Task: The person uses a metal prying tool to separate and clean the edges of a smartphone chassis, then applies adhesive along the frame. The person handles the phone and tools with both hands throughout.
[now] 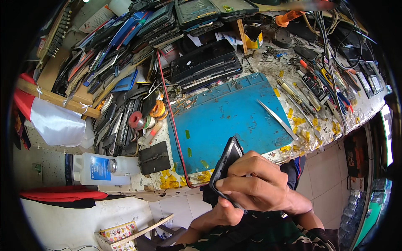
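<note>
A dark smartphone [226, 160], perhaps only its frame or back cover, is held tilted at the front edge of the bench. My left hand [228, 212] is closed around its lower end, with the thumb up along the side. My right hand [260, 182] lies over the phone with bent fingers, the fingertips pressed on its edge and inner side. Whether a small tool is under those fingers is hidden. Beyond the hands lies a blue work mat [222, 121], with metal tweezers [277, 120] slanting across its right part.
Stacked phones and covers [109, 46] crowd the far left. Solder spools [157, 109] and a white plastic bottle [98, 168] stand at left. A red cable [168, 113] crosses the mat's left edge. Screwdrivers and pens [312, 88] lie at right. Black trays [205, 62] sit behind the mat.
</note>
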